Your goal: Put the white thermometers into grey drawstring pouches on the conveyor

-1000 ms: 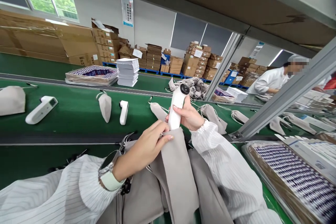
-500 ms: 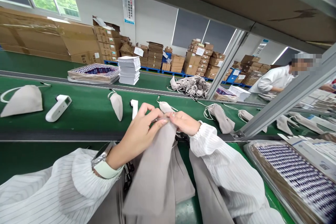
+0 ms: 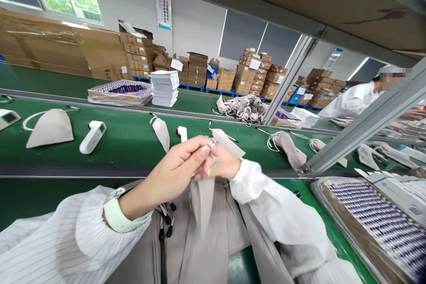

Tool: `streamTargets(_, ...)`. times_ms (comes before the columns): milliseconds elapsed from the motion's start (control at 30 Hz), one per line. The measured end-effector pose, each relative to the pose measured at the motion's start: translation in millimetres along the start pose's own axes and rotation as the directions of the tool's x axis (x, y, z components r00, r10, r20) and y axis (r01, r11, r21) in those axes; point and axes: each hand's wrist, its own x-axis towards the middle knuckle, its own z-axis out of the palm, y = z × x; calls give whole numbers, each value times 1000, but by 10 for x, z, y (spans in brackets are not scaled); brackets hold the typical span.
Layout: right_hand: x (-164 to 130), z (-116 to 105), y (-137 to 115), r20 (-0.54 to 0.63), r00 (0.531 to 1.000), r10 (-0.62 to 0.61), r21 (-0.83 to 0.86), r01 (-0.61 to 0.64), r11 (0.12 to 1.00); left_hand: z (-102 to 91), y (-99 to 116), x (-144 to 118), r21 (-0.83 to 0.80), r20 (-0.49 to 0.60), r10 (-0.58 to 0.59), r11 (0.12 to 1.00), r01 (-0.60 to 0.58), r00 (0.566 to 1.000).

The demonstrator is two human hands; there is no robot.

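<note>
Over the near edge of the green conveyor belt, my left hand (image 3: 181,162) and my right hand (image 3: 226,162) meet, fingers closed around the gathered top of a grey fabric drawstring pouch (image 3: 203,202). The pouch hangs below them, and my fingers hide its mouth. Under it lie more grey pouches (image 3: 233,219), with black cord ends (image 3: 164,219) sticking out by my left wrist. Just beyond my hands, a white handheld thermometer (image 3: 182,133) and another grey pouch (image 3: 226,141) rest on the belt.
A second white thermometer (image 3: 93,137) and several pouches (image 3: 49,128) are spread along the belt. At right, a tray of small striped items (image 3: 369,213) sits beside a slanting metal post (image 3: 359,128). A co-worker (image 3: 356,100) in white is at far right. A shelf (image 3: 299,4) hangs overhead.
My hands have drawn closer together, bunching the pouch top, and the hanging cloth looks narrower. Pouches and thermometers on the belt have shifted right.
</note>
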Motion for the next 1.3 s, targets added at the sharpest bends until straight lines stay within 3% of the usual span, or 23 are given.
streamTargets(33,9,-50,-16,-168,986,-11,-82,-2,997,-6,-6,-1,58,46,19,998,-21,999)
streamTargets(67,-8,-161,-14,-386,922,-30,-183,-44,982,-5,-28,3,133,90,34,990,-46,995)
streamTargets(100,-48,-316,12,-612,788,-63,-277,-139,951,5,-75,11,220,135,43,973,-73,990)
streamTargets(133,-108,-493,61,-786,611,-90,-329,-291,898,24,-149,20,317,179,40,943,-96,983)
streamTargets(167,-179,-673,133,-886,452,-101,-334,-472,816,54,-250,29,421,223,21,900,-115,975)
streamTargets(200,-253,-837,226,-934,350,-71,-299,-658,691,91,-374,36,513,264,-5,848,-136,964)
streamTargets(233,-325,-972,333,-953,302,5,-252,-805,538,134,-510,41,597,291,-50,790,-140,955)
streamTargets(300,-438,-1139,565,-954,256,154,-209,-940,268,218,-773,38,685,315,-127,716,-133,941)
streamTargets(333,-473,-1173,670,-947,250,203,-213,-958,190,253,-879,30,700,313,-141,703,-128,939)
streamTargets(400,-487,-1163,813,-944,250,216,-226,-965,130,302,-1008,5,704,301,-145,701,-117,943)
streamTargets(467,-421,-1071,846,-938,303,170,-287,-951,113,324,-1026,-24,707,280,-141,700,-104,950)
streamTargets(500,-360,-997,832,-913,381,148,-363,-922,132,330,-1004,-37,711,265,-137,697,-97,955)
streamTargets(533,-282,-904,810,-855,501,136,-475,-860,185,334,-971,-48,720,250,-130,687,-94,960)
streamTargets(600,-99,-671,782,-608,784,127,-714,-610,345,340,-891,-63,759,236,-108,641,-114,966)
streamTargets(633,-6,-543,791,-467,875,124,-779,-474,409,343,-852,-67,785,238,-96,605,-133,966)
streamTargets(667,80,-421,817,-362,922,141,-809,-386,443,346,-819,-71,810,242,-86,566,-153,966)
streamTargets(733,205,-236,910,-307,927,213,-815,-372,444,351,-775,-76,841,255,-79,510,-181,964)
streamTargets(800,258,-175,1022,-390,881,268,-773,-471,426,350,-768,-83,853,261,-89,487,-187,961)
streamTargets(933,230,-342,1200,-542,801,254,-663,-593,457,314,-847,-95,861,284,-142,472,-188,948)
streamTargets(1067,214,-525,1310,-640,730,239,-507,-635,583,239,-880,-60,853,329,-192,481,-203,925)
streamTargets(1133,212,-583,1309,-670,698,252,-390,-620,681,195,-823,-13,823,374,-188,519,-232,908)
streamTargets(1200,194,-641,1219,-686,680,260,-266,-567,779,157,-732,37,757,413,-170,610,-234,895)
streamTargets(1300,132,-718,892,-677,705,213,-116,-388,914,132,-616,74,648,455,-182,739,-184,872)
